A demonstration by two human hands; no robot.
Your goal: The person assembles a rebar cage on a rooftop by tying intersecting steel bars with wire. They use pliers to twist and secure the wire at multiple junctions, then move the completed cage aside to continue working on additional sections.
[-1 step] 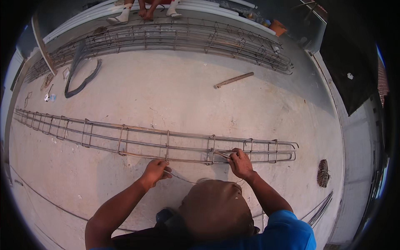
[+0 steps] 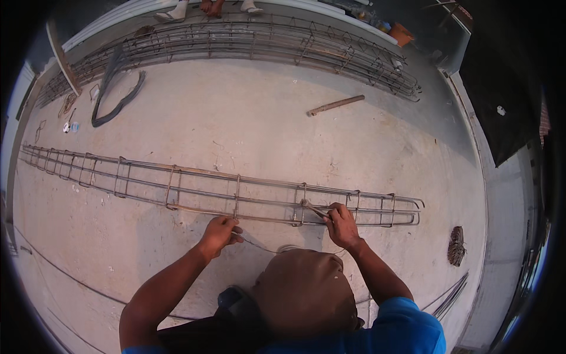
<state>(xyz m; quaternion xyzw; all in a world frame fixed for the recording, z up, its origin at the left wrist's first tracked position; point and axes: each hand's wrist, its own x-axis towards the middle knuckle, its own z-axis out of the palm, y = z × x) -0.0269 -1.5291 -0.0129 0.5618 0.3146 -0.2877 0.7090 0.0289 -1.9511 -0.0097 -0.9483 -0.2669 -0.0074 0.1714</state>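
Observation:
A long, narrow rebar cage (image 2: 206, 193) lies across the concrete floor in front of me, its bars joined by square stirrups. My right hand (image 2: 343, 226) is closed around the handles of a pair of pincers (image 2: 316, 209). The head of the pincers is at a stirrup near the cage's right end; whether its jaws grip a tie there is too small to tell. Close to the cage's near bar, my left hand (image 2: 220, 237) pinches a thin wire (image 2: 254, 243). That wire runs right, toward my brown-clad knee (image 2: 308, 289), which hides part of it.
Several more rebar cages (image 2: 247, 44) lie stacked at the back, with a person's feet and hands (image 2: 212, 7) behind them. A bent bundle of tie wire (image 2: 118, 112) rests far left, a metal pipe (image 2: 336, 105) far right. Another wire bundle (image 2: 456, 246) lies at right near loose rods (image 2: 451, 297).
The whole view has shifted slightly. The pincers' head sits a little higher against the stirrup, tilted more steeply. Both hands keep their holds.

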